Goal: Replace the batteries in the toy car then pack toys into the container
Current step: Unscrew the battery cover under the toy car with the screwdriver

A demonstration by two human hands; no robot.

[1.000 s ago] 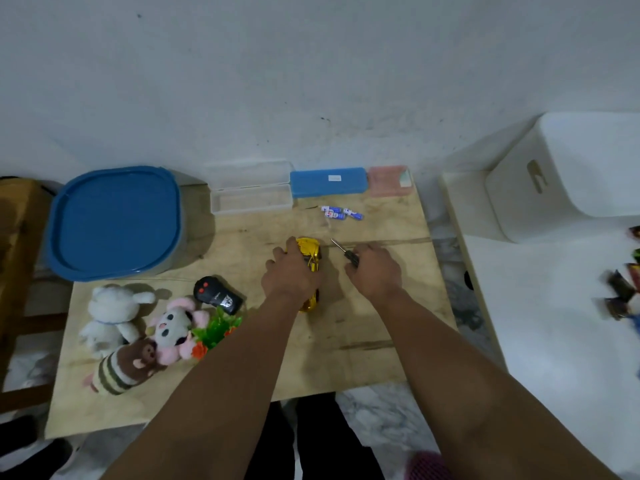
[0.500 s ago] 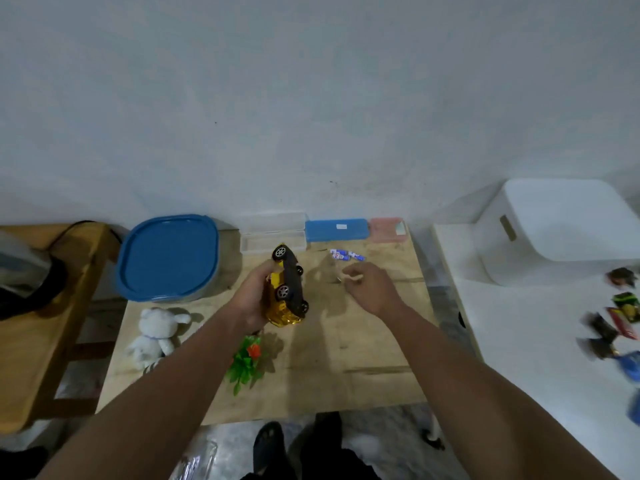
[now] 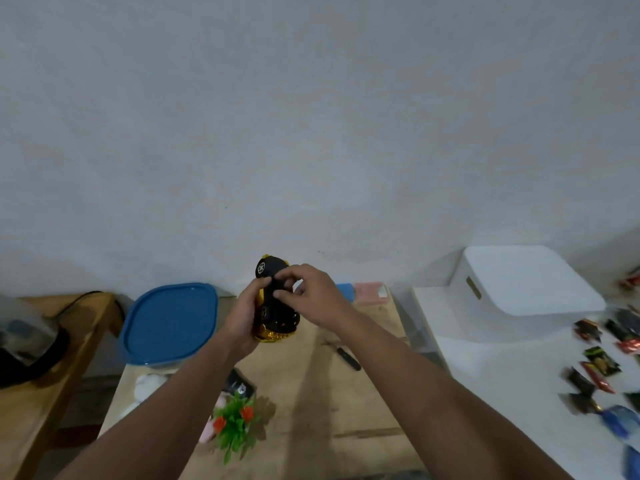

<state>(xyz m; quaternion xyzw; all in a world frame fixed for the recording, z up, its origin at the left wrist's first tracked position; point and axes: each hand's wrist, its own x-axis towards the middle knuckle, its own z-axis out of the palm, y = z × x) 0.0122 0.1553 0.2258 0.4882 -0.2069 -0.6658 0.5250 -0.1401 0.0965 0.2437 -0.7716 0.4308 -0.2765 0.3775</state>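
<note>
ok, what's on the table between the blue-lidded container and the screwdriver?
Head view: the toy car, lifted above the table, underside toward the camera. The left hand grips it; the right hand works its underside.

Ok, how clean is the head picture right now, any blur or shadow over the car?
Head view: dim, even light; the yellow toy car with black underside and both hands read fairly sharp; the small dark packets on the white table smear with motion blur; arm shadows fall on the wooden tabletop.

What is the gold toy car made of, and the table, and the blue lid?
Toy car: probably plastic, its gold body shiny, its underside matte black. Table: looks like bare plywood, pale with visible grain and no gloss. Blue lid: likely smooth plastic with a raised moulded rim, on a clear tub.
</note>
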